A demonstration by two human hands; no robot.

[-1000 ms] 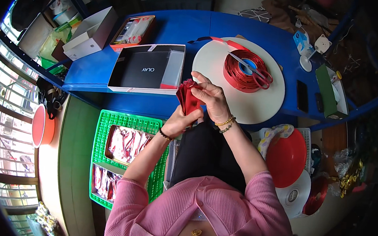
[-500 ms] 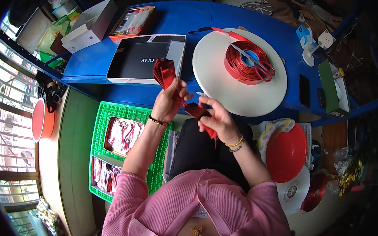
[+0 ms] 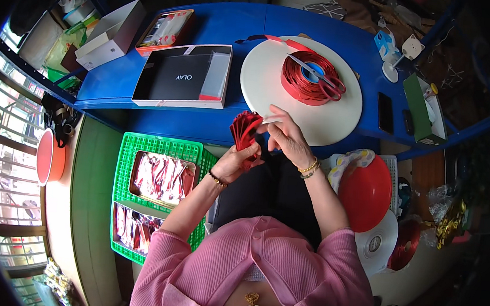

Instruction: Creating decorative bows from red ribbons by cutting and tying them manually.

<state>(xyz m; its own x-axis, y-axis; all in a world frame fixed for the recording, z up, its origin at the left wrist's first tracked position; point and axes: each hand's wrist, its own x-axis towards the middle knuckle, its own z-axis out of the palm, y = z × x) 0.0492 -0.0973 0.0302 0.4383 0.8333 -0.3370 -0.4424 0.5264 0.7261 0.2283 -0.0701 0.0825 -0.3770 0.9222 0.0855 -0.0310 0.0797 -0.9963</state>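
Observation:
My left hand [image 3: 237, 163] is closed around a folded red ribbon [image 3: 243, 128], whose stacked pleats fan out above the fingers. Beside it my right hand [image 3: 289, 138] has its fingers bent. A small pale strip [image 3: 272, 119] runs from the ribbon's edge to these fingers, which seem to pinch it. Beyond the hands, a round white board [image 3: 260, 97] carries a roll of red ribbon [image 3: 299, 91], with scissors [image 3: 321, 79] lying across the roll.
On the blue table [image 3: 242, 25] lie a shallow box with a black panel [image 3: 171, 77], an orange-rimmed tin [image 3: 165, 31], a phone [image 3: 385, 113] and a green box [image 3: 421, 105]. Left of my lap, a green basket [image 3: 123, 170] holds trays of red-and-white pieces. A red basin [image 3: 367, 193] stands right.
The ribbon was stretched between both hands; now it is gathered into a pleated fan in my left hand. My right hand has let go of its end and moved to the pale strip.

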